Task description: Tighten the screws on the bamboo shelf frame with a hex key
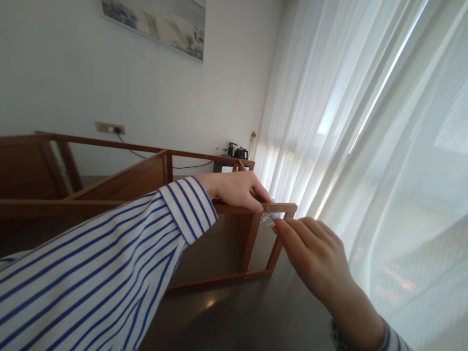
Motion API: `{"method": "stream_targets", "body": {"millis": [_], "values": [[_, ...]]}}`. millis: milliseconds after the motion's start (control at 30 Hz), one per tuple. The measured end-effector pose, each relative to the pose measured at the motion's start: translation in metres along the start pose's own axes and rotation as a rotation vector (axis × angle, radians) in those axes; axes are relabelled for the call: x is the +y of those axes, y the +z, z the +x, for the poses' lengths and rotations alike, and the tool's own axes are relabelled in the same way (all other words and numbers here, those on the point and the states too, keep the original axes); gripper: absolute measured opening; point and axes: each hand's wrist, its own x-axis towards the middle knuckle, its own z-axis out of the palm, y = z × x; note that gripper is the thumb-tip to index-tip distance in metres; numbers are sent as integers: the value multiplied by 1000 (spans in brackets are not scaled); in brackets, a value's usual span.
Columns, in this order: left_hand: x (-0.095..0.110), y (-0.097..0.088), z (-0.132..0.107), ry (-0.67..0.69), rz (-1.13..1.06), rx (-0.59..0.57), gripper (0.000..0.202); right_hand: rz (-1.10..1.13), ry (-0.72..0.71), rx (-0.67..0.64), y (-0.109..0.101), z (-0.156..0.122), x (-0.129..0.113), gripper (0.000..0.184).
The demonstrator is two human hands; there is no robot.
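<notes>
A brown wooden shelf unit lies on its side, its rails and shelf boards reaching off to the left. My left hand rests over the upper rail near its right end, fingers on the far side and thumb on the near side. Between the pinched fingers of my right hand is a thin metal hex key. Its tip meets the rail, just right of my left thumb. Whether it sits in a screw head is too small to tell.
Sheer white curtains hang close on the right. Behind the unit, a black kettle stands on a small cabinet by the wall. A cord runs from a wall socket. A picture hangs above. Dark grey floor lies below.
</notes>
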Motion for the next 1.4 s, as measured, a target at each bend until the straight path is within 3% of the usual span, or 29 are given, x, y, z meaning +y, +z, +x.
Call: {"method": "stream_targets", "body": {"millis": [133,233,433,533,633,733,800,967,1167,1300,1400], "values": [[0,-1,0,0,19,-3,38,-58,25,18,3,4,-9,13],[0,0,0,2,29,4,38,91,235,82,14,3,-21,13],[-2,1,1,-4,32,21,37,947,1033,141,26,9,-50,23],[-2,0,0,-5,29,23,37,1378,1234,258,27,19,-62,28],[-2,0,0,-1,25,23,37,1613,1324,391,27,25,-69,29],[-2,1,0,6,16,20,36,1593,1290,397,31,23,-69,31],[-3,1,1,6,14,23,37,1427,1188,333,34,17,-64,30],[-2,2,1,18,14,16,37,770,737,191,32,-1,-39,18],[1,1,-1,25,17,-2,36,510,308,63,17,-5,-13,24],[1,0,-1,34,35,-6,36,420,222,84,16,2,-11,16],[1,0,-1,36,44,-9,35,422,289,137,20,7,-17,9]]}}
